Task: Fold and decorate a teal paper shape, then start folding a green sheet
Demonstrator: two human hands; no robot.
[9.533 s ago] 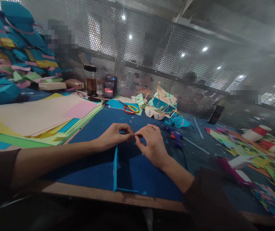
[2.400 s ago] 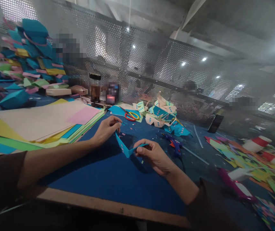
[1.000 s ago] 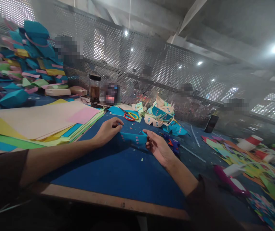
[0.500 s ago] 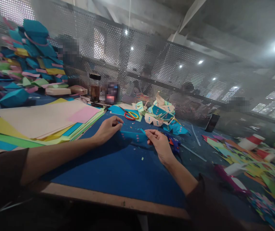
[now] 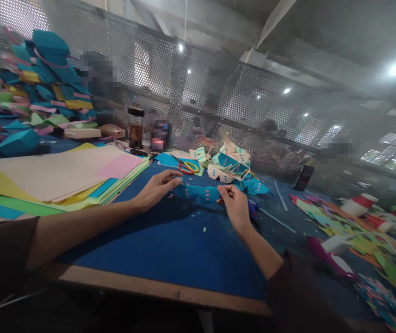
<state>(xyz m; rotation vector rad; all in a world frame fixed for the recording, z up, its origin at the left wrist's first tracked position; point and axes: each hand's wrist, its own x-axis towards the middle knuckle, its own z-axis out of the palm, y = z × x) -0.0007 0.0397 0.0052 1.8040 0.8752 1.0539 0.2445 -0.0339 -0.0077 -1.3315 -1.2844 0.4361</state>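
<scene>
Both forearms extended, left hand (image 5: 156,188) fingers loosely curled, right hand (image 5: 235,206) apparently pinching

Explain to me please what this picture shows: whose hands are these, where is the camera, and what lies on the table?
There is no machine here. A person wears a camera on the head, so you look forward and down at that person's own two bare hands. The left hand and the right hand hold between them a teal paper strip with small pink squares, low over a blue mat. On the left lies a stack of coloured paper sheets. Behind the strip are scissors with red and yellow handles and a heap of folded paper pieces. A dark jar stands further back. Paper scraps cover the right side.
</scene>
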